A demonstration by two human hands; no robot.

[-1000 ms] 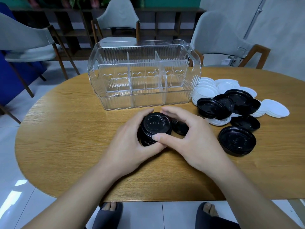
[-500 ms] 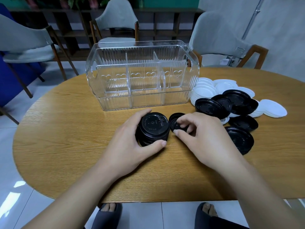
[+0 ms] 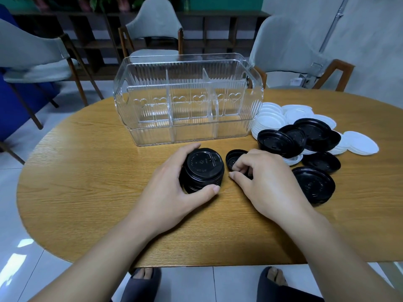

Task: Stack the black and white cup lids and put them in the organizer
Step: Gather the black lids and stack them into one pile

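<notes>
Here, the left hand curls around a short stack of black round plastic cup lids standing on the oval wooden table, thumb on the near side, fingers on the far side. Just right of it, the right hand pinches a single small black lid with its fingertips; that lid sits tilted on the table, partly hidden under the fingers. Behind both, the clear ribbed plastic organizer with heart cutouts and inner dividers stands upright, compartments holding no lids. To the right of the organizer, a pile of white round lids spreads out, with several loose black lids overlapping on top of it. One large black lid lies alone nearer the edge, just beside the right wrist. Grey chairs stand around the table. Dark slippers show below the table edge.
</notes>
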